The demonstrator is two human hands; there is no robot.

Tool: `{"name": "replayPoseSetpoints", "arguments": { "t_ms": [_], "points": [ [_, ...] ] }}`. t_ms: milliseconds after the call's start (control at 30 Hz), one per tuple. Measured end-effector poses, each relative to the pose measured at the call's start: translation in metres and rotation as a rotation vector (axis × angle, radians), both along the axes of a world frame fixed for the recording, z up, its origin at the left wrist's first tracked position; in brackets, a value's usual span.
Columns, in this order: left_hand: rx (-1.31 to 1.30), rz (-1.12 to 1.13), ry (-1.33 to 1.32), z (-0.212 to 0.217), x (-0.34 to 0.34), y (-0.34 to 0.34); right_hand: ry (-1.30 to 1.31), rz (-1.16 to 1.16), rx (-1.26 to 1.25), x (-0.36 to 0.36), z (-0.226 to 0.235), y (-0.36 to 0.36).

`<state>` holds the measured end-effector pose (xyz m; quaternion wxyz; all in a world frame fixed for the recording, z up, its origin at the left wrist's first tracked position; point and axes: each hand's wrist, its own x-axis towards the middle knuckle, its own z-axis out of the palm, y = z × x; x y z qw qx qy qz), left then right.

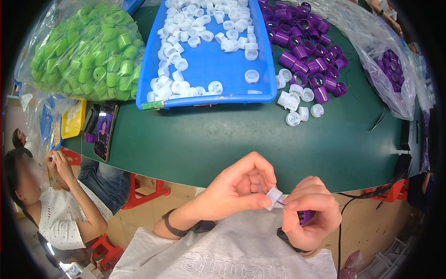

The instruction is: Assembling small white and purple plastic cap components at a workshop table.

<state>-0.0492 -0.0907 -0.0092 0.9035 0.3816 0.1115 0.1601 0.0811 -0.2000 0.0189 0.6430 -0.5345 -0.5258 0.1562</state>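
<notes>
2 hands work a small white cap (274, 197) low in the frame, below the green table's (223, 144) near edge.

The left hand (241, 188) pinches the cap at its fingertips; the right hand (312, 209) is closed around a mostly hidden purple piece (306, 216), touching the cap. A thin blue strand (280, 202) there is hard to make out.

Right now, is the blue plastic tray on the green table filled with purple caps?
No, the blue plastic tray holds small white plastic caps; the purple plastic caps lie loose on the green table beside it.
</notes>
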Motion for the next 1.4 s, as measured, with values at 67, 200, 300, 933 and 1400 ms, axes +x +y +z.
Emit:
{"name": "replayPoseSetpoints", "arguments": {
  "t_ms": [67,200,300,933,1400],
  "points": [
    [0.0,-0.044,0.021,0.0003,-0.0022,0.0008,0.005,0.0,0.004,-0.0005,-0.0001,-0.0004],
    [0.086,-0.081,0.009,0.0001,-0.0031,0.0032,0.061,-0.006,-0.043,-0.0015,0.0043,-0.0015],
    [0.146,-0.125,0.025,0.0,-0.0036,0.0042,0.101,-0.001,-0.073,-0.0005,0.0034,-0.0022],
    [0.122,-0.172,0.055,0.0011,-0.0025,0.0042,0.071,-0.056,-0.054,-0.0022,0.0014,0.0017],
    [0.095,-0.137,0.068,0.0046,-0.0017,0.0022,0.228,-0.01,-0.116,-0.0047,0.0017,-0.0033]
  ]
}}
